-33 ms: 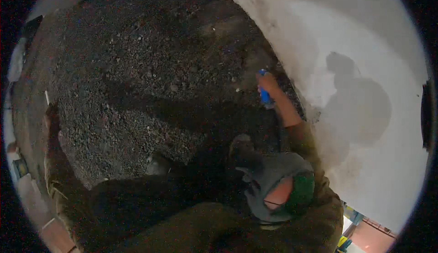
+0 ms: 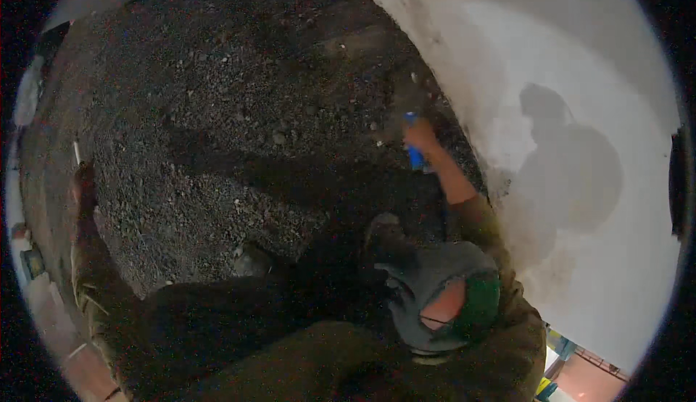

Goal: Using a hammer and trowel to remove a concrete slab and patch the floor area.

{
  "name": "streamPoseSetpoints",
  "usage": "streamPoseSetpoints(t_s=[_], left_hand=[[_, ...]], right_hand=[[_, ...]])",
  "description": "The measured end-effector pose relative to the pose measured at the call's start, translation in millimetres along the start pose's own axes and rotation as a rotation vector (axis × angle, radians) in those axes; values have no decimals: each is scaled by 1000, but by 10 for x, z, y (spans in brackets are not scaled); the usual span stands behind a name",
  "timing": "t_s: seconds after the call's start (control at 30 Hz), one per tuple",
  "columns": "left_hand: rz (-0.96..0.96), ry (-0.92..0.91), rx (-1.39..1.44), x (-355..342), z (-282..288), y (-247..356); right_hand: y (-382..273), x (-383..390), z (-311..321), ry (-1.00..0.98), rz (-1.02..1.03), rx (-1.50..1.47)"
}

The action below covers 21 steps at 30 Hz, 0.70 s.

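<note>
Near the foot of the wall, my right hand (image 2: 422, 137) is closed around a slim, bright blue object (image 2: 414, 157). Its top shows above the fingers, but its exact kind is unclear. Far to the left, my left hand (image 2: 83, 179) grips a thin white stick (image 2: 77, 152) that points away from me; the fingers are dark and partly lost in shadow. A small pale oval thing (image 2: 414, 77) shows beyond my right hand, close to the wall. Both hands are over dark gravel ground (image 2: 217, 105).
A pale wall (image 2: 500, 61) with my shadow on it rises at the right. Grey cloth (image 2: 428, 264) with a green part (image 2: 481, 304) lies against my lap. Two shoe tips, one grey (image 2: 251, 260), show below. Colourful items (image 2: 562, 340) stand at the lower right.
My right hand has shifted slightly left with the blue object. The pale oval thing has come into sight beyond it. My left hand has moved slightly, and more of the white stick shows.
</note>
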State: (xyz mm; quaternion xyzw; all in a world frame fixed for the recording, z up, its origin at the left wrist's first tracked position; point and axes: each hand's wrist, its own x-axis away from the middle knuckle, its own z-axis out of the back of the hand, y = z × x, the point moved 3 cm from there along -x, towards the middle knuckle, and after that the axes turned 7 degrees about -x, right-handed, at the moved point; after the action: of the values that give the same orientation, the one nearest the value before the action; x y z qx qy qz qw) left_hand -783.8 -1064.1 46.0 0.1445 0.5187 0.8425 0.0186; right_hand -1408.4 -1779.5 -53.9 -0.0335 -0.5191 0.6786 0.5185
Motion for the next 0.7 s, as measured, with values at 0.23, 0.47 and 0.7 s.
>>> streamPoseSetpoints(t_s=[0.23, 0.47, 0.7], left_hand=[[-345, 149, -627, -151, 27, 307], [-381, 194, -810, -289, -1279, 805], [-114, 150, -341, 156, 543, 210]], right_hand=[[-274, 799, -1437, -289, 364, 471], [-745, 1539, -1421, -429, 307, 535], [-383, 116, -166, -114, 120, -41]])
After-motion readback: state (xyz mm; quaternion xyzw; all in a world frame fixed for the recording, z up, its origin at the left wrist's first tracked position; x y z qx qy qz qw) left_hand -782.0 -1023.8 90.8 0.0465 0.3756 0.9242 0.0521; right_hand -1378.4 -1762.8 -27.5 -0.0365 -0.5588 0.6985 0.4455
